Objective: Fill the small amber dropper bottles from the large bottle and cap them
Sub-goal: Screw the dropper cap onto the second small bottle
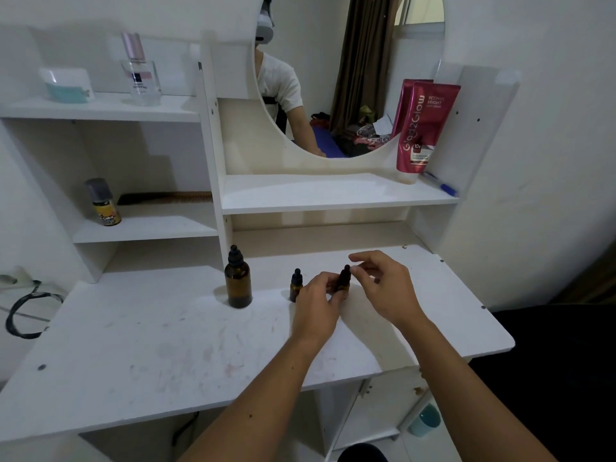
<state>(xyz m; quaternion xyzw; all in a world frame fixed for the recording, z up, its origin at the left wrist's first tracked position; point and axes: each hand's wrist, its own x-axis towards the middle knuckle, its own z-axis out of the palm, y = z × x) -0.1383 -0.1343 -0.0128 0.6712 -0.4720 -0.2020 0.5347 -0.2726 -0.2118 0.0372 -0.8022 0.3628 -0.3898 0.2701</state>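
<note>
Forearms are coming in from the bottom of the frame, both hands meeting at centre over the white desk (166, 345). Left hand (316, 301) is gripping the body of one small amber dropper bottle (343, 281), fingers curled round its lower part and holding it upright on or just above the desk; contact underneath is hidden. Right hand (383, 285) is hanging just right of that bottle's black dropper cap (346, 271), thumb and forefinger closing toward a pinch at the cap; actual contact is too close to call.

Second small dropper bottle (296, 284) is standing capped just left of the left hand. Large amber bottle (238, 278) is standing capped further left, left of centre, well apart from both hands.

Judging by this: uncapping or capping step on the held bottle, can't tell which. Next move is calling for a firm pinch on the cap and a twist while the left hand is keeping the bottle steady and upright.
</note>
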